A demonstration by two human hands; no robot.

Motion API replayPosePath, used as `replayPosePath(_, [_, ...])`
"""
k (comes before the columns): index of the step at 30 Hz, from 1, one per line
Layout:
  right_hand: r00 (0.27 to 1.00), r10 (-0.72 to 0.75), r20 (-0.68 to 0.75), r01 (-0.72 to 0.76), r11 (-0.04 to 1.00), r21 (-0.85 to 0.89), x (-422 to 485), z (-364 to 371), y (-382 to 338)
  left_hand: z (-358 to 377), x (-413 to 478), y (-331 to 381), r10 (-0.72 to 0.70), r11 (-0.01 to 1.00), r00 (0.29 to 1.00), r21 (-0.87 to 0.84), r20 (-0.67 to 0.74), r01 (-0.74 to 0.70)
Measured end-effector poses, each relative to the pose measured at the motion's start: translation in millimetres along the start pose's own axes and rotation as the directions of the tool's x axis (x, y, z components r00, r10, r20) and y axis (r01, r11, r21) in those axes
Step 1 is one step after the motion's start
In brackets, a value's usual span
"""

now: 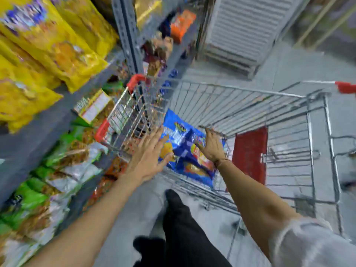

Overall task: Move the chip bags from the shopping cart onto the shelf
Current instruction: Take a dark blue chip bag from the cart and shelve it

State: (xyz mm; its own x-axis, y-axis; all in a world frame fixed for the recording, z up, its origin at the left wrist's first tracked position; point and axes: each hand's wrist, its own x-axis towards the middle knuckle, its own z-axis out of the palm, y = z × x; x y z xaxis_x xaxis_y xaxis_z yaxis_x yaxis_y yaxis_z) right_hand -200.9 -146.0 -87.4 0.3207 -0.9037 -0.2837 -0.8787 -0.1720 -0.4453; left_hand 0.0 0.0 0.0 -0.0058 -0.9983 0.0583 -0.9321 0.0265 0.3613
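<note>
Far left, the shelf [48, 120] rises in grey tiers: yellow bags [55, 47] packed on the upper level, green and silver bags [57, 166] on the lower ones, all blurred. Just right of it stands the shopping cart [250, 105], a wire basket with red corner guards, pressed close to the shelving.

Now the left hand [148, 157], reaching over the cart's near-left corner: fingers spread wide, palm down, holding nothing, its fingertips right at the left edge of the blue chip bags [185, 149]. Whether it touches them, the blur won't let me say.

The bags lie flat in the bottom of the cart, overlapping in a pile, glossy faces up. Their long axis runs from the far left of the basket down towards the near right, one end pointing away up the aisle towards the shelving.

Right again, the right hand [212, 147] sits on the pile's right side, fingers curled over the wire edge of the cart's folding flap, gripping it. Beyond it, a red panel [250, 153] hangs inside the basket.

Below, a dark trouser leg [185, 228] over grey floor.
</note>
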Motion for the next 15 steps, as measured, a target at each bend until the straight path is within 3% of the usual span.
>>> replayPosePath(3, [0.986,0.079,0.148,-0.08,0.997,0.005,14.3,14.4,25.6,23.7,-8.5,-1.7,0.006,0.999,0.998,-0.052,0.057,-0.003])
replayPosePath(8, [0.96,0.134,0.245,-0.146,0.989,0.033,40.6,29.6,64.5,35.2,-9.7,-4.0,-0.012,1.0,0.996,-0.021,0.084,0.014])
replayPosePath(15, [0.884,0.204,0.421,-0.244,0.969,0.042,65.3,47.7,97.6,43.9,-13.3,-0.8,-0.064,0.998,0.997,-0.023,-0.037,0.063])
